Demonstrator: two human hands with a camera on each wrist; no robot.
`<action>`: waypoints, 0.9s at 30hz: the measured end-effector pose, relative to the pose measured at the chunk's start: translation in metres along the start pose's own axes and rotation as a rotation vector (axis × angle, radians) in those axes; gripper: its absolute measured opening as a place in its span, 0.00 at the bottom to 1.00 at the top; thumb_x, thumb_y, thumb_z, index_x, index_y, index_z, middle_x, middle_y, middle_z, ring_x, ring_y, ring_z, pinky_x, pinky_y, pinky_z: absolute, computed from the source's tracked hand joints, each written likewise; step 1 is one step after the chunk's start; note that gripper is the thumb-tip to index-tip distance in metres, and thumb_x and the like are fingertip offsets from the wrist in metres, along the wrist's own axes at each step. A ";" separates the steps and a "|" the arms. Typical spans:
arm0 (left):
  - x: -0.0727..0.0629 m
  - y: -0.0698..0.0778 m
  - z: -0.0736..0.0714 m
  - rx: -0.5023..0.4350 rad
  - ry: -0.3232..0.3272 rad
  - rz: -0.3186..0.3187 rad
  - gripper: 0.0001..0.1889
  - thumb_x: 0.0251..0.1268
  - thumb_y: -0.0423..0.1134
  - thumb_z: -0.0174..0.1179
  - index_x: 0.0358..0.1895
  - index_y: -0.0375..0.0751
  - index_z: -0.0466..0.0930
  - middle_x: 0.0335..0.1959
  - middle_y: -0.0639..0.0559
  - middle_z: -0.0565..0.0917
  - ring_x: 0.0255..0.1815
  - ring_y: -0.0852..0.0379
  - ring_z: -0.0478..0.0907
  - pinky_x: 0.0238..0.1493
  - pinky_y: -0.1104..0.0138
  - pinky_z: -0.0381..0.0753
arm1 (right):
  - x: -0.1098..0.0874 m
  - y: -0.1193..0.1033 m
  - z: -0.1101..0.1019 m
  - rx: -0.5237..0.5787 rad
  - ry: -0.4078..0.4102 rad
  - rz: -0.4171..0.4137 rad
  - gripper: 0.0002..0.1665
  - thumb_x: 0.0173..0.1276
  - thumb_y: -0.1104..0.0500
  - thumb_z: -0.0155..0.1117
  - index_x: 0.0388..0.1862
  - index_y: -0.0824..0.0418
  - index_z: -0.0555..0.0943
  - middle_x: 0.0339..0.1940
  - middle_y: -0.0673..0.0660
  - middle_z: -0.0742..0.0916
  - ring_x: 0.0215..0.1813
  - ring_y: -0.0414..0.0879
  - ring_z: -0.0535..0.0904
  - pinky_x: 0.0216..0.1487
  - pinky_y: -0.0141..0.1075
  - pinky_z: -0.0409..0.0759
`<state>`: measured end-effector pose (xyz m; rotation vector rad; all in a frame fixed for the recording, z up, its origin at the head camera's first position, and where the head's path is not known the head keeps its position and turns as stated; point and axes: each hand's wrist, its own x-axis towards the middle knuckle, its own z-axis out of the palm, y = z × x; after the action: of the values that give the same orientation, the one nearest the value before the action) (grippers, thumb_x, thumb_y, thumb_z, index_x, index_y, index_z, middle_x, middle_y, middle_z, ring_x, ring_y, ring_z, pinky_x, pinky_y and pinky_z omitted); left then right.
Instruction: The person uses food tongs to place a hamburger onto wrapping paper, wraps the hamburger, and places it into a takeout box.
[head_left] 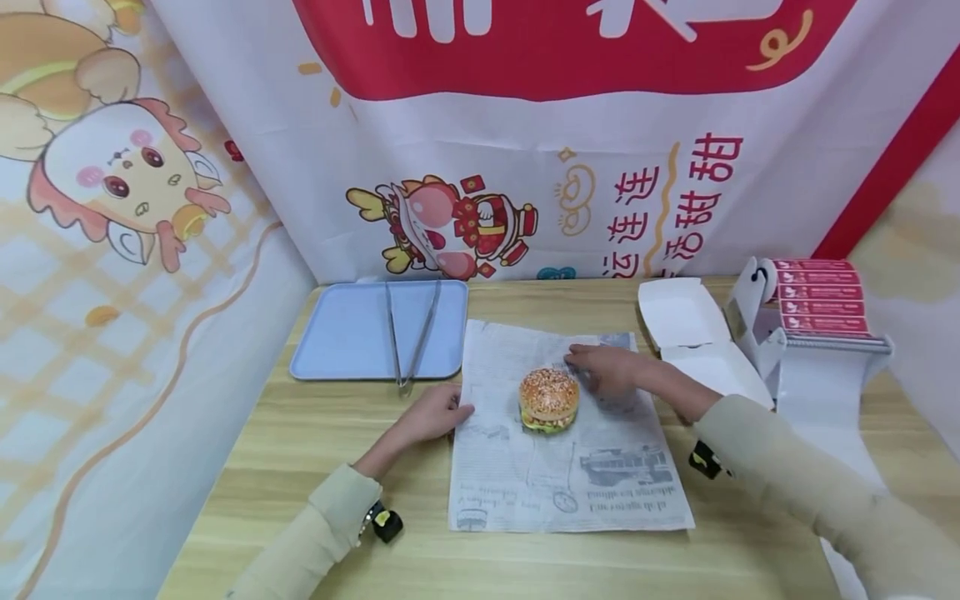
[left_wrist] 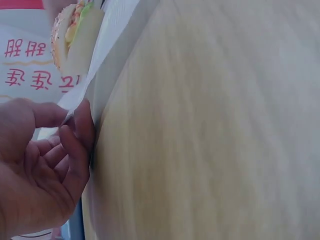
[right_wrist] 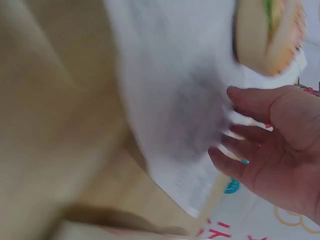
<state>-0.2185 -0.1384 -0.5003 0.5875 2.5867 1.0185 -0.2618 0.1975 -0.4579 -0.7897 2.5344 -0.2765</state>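
Note:
A sesame-bun burger (head_left: pixel 549 400) sits on a sheet of newsprint-patterned wrapping paper (head_left: pixel 510 492), near its middle. My left hand (head_left: pixel 433 413) is at the paper's left edge. In the left wrist view, the thumb and index finger of this left hand (left_wrist: pixel 47 160) pinch that edge and lift it slightly. Beyond the burger, on its right, my right hand (head_left: pixel 609 369) is over the paper's upper right part. The right wrist view shows this right hand (right_wrist: pixel 277 145) with fingers spread and relaxed, holding nothing; whether the fingertips touch the paper cannot be told.
At the back left, a blue tray (head_left: pixel 345 333) bears metal tongs (head_left: pixel 397 350) whose joined end overhangs its front edge. An open white takeaway box (head_left: pixel 686 312) lies behind my right forearm. On the right stands a dispenser with a roll of red labels (head_left: pixel 821 296). A printed banner (head_left: pixel 480 133) hangs behind.

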 end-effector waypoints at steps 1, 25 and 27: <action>-0.001 -0.001 -0.001 -0.015 -0.011 0.002 0.11 0.70 0.39 0.58 0.48 0.38 0.85 0.23 0.52 0.85 0.16 0.62 0.75 0.19 0.70 0.74 | 0.004 -0.001 -0.007 -0.012 0.007 -0.023 0.31 0.73 0.64 0.58 0.73 0.67 0.67 0.73 0.68 0.72 0.71 0.63 0.71 0.70 0.56 0.71; 0.007 0.012 0.002 0.159 -0.030 0.121 0.09 0.60 0.43 0.69 0.40 0.43 0.85 0.27 0.57 0.84 0.24 0.65 0.73 0.29 0.71 0.75 | 0.086 -0.018 -0.055 0.140 0.190 -0.314 0.12 0.63 0.67 0.70 0.25 0.57 0.76 0.24 0.48 0.77 0.31 0.41 0.71 0.37 0.36 0.74; 0.008 0.011 0.001 0.193 -0.027 0.133 0.06 0.62 0.41 0.67 0.36 0.43 0.84 0.24 0.58 0.81 0.22 0.65 0.71 0.27 0.72 0.72 | 0.083 -0.013 -0.056 0.132 0.208 -0.329 0.10 0.62 0.68 0.71 0.28 0.56 0.79 0.29 0.48 0.83 0.36 0.41 0.77 0.42 0.40 0.80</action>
<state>-0.2226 -0.1266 -0.4944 0.8257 2.6704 0.7971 -0.3431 0.1412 -0.4362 -1.1769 2.5315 -0.6565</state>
